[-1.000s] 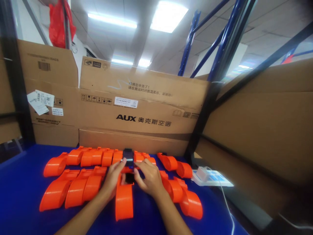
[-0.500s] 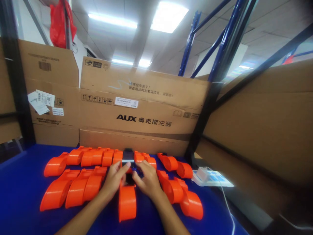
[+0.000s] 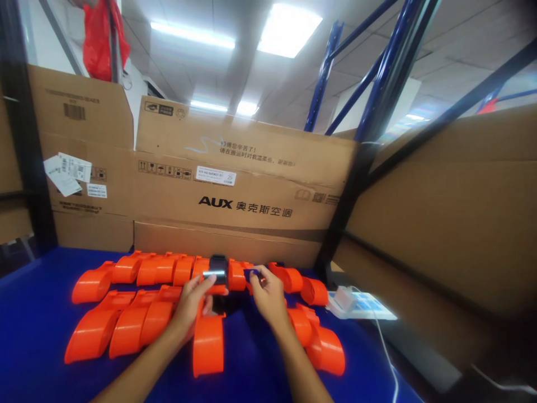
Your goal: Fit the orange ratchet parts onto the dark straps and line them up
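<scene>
My left hand (image 3: 193, 305) is closed on an orange looped plastic part (image 3: 208, 344), whose wide loop hangs toward me. Its thumb presses a shiny, pale-edged dark rectangular piece (image 3: 218, 270) at the far end of that part; whether the two are joined I cannot tell. My right hand (image 3: 269, 299) is apart from it, to the right, with thumb and forefinger pinching a small dark blue piece (image 3: 251, 273). The other fingers of my right hand are curled. Similar orange looped parts (image 3: 93, 333) lie in rows on both sides.
Blue cloth (image 3: 33, 336) covers the table. A cardboard panel (image 3: 176, 193) stands along the back, with a dark upright post (image 3: 335, 235) at its right. A white cable (image 3: 384, 347) runs by a white and blue flat box (image 3: 371, 307) at the right edge.
My right hand has moved right, away from my left, with the small blue piece in its fingers. My left hand has shifted slightly left with the orange part.
</scene>
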Demonstrator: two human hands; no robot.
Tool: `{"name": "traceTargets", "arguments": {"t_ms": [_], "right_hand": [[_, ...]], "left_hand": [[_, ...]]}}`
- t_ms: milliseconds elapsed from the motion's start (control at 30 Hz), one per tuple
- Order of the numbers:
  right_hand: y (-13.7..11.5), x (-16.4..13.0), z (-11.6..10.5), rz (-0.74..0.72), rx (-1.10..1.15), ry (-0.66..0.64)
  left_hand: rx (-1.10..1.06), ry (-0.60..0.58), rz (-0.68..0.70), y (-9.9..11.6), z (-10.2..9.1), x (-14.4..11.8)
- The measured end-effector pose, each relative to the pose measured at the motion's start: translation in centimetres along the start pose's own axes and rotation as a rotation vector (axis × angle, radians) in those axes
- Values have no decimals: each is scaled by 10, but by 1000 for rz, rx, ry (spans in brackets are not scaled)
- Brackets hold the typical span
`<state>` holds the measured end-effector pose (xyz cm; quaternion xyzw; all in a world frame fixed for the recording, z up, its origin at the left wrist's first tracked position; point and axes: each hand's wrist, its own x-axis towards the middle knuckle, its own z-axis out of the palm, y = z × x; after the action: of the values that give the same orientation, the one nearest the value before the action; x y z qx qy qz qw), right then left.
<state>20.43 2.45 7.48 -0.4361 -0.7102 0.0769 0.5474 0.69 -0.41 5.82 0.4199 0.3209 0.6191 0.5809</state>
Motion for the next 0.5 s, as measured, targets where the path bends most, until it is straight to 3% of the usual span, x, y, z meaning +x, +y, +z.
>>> {"name": "traceTargets", "arguments": {"t_ms": [300, 500], "right_hand": [[11, -7, -4, -40, -380, -234], [10, -10, -3, -92, -406, -301]], "left_hand": [[15, 38, 1, 2, 3, -3], [18, 30, -3, 0, 3, -3]]}}
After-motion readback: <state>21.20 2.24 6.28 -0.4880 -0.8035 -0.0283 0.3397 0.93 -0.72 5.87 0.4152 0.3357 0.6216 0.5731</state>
